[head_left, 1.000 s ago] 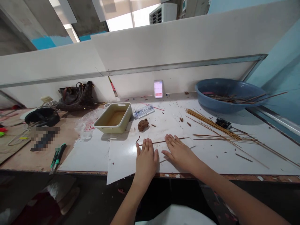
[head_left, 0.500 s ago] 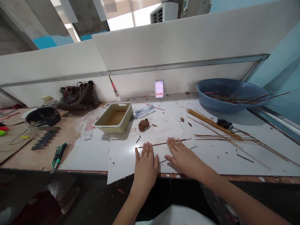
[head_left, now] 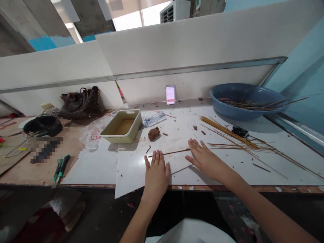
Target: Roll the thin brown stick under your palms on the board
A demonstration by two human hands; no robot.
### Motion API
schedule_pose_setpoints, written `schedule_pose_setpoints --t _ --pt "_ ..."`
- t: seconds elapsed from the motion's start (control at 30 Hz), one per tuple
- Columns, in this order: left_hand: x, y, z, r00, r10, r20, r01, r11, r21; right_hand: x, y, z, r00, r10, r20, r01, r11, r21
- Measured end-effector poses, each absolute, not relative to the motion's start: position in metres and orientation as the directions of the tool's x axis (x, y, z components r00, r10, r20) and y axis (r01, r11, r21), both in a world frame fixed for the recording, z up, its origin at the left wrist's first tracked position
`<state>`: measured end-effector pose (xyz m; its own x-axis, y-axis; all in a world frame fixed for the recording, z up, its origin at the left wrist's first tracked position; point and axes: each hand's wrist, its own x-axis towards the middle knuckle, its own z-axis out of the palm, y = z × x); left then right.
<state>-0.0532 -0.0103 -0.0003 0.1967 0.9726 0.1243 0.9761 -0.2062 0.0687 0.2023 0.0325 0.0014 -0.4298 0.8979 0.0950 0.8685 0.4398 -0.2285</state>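
Spreading the left hand (head_left: 157, 173) palm-down near the front edge of the worktop (head_left: 74, 144), fingers straight and almost together, over the left part of a thin brown stick (head_left: 177, 152). Laying the right hand (head_left: 207, 162) flat too, fingers slightly apart, over the stick's right part. Gripping nothing with either, only covering from above; cannot tell how firmly pressed. Lying crosswise on the white sheet (head_left: 134, 175), from just left of the left fingertips to beneath the right ones. Could bend or crack, by the look of such thinness, under unequal pressure from the two sides. Could also turn out lumpy, if coated in something soft, or pick up some of the brown crumbs (head_left: 148, 149) scattered close by.

Seeing farther on a rough brown lump (head_left: 153, 134), bare on the sheet and in no container. Finding just left of it a pale yellow bin (head_left: 121, 138), open on top, with something smooth and brownish inside, perhaps shallow liquid. Might slop over if knocked by a careless left reach. Meeting to the right a loose bundle of tan sticks (head_left: 222, 130), and behind it a wide blue basin (head_left: 233, 109), holding thin brown sticks (head_left: 249, 105), some poking past the right rim and perhaps easily snagged.
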Motion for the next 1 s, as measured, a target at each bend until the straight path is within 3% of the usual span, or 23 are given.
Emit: schedule_pose_setpoints --t 0.2,0.43,0.8,1.0 --pt "-0.055 -0.016 -0.001 0.205 0.971 0.120 0.975 -0.214 0.065 0.189 0.028 -0.016 -0.422 0.902 0.091 0.881 0.432 -0.193" --pt "-0.060 -0.041 -0.011 0.228 0.957 0.178 0.970 -0.239 0.045 0.197 0.000 -0.031 -0.461 0.868 0.183 0.867 0.485 -0.112" --pt "-0.053 -0.006 0.004 0.192 0.972 0.138 0.979 -0.200 0.046 0.186 0.035 -0.022 -0.430 0.895 0.121 0.887 0.444 -0.129" --pt "-0.055 -0.023 -0.005 0.191 0.968 0.162 0.979 -0.199 0.033 0.192 0.013 -0.035 -0.448 0.873 0.195 0.879 0.470 -0.085"
